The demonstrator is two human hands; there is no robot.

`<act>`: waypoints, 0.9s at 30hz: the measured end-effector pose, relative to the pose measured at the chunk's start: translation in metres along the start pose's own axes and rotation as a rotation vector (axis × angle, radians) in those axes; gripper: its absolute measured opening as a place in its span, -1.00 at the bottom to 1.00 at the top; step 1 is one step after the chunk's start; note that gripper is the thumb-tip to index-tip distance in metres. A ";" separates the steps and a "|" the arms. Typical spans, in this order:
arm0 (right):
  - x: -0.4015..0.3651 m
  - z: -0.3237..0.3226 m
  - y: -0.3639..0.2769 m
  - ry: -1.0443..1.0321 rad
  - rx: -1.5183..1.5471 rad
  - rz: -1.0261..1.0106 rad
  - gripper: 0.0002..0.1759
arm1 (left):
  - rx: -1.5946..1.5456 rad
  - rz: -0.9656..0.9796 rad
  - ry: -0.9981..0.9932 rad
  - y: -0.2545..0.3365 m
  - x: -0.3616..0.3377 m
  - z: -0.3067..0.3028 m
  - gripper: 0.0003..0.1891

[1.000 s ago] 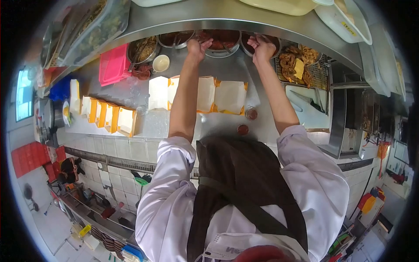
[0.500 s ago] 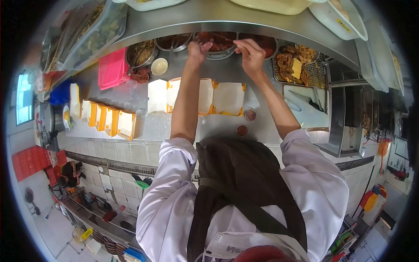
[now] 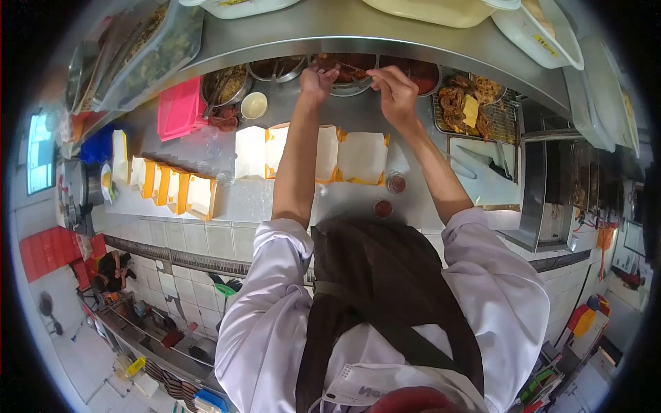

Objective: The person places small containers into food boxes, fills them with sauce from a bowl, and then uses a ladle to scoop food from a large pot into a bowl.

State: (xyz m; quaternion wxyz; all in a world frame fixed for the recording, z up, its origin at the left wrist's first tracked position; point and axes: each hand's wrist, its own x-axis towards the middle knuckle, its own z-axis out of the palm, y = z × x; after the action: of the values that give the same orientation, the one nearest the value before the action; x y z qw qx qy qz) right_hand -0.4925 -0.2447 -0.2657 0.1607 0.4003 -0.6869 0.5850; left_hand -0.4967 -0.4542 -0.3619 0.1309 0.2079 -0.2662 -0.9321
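Note:
Over a pot of red sauce (image 3: 352,87) at the back of the steel counter, my two hands face each other. The right hand (image 3: 397,89) pinches a thin spoon (image 3: 357,67), whose far end points toward the left hand and is hard to make out. My left hand (image 3: 317,84) is curled with its palm turned up at the pot's left side; whatever it holds is too small to name. Below the forearms stand open paper boxes (image 3: 363,157) in a row, white inside with orange edges. Two small cups, one clear (image 3: 396,182) and one with red sauce (image 3: 383,208), stand near the apron.
More pots (image 3: 279,67) and a white cup (image 3: 254,105) line the back. On the right are a rack of fried meat (image 3: 454,103) and a cutting board (image 3: 485,186) with a knife (image 3: 485,162). A steel shelf (image 3: 330,38) overhangs. Smaller boxes (image 3: 200,195) and pink trays (image 3: 177,110) sit left.
The hands stay over the sauce pot, with the right fingers and spoon shifting slightly. The whole view has moved a little; the boxes and cups look unchanged.

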 end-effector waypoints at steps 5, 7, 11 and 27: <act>0.003 -0.003 0.002 0.110 0.053 0.052 -0.83 | 0.033 0.027 -0.018 0.004 -0.006 -0.002 -0.69; 0.004 -0.005 0.013 0.162 0.101 0.105 -0.86 | 0.024 0.025 -0.013 0.006 -0.011 -0.006 -0.69; 0.005 0.000 0.048 0.379 0.341 0.419 -0.85 | -0.068 0.009 -0.016 0.010 -0.034 -0.014 -0.69; -0.022 0.030 -0.019 -0.720 0.536 0.912 -0.34 | 0.044 -0.319 -0.379 -0.027 -0.213 -0.005 -0.59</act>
State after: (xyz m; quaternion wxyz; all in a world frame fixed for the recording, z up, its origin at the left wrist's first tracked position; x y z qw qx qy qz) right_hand -0.4577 -0.2644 -0.2760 -0.4509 0.2655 -0.6291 0.5748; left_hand -0.3111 -0.3590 -0.3127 -0.0746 0.0716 -0.2700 -0.9573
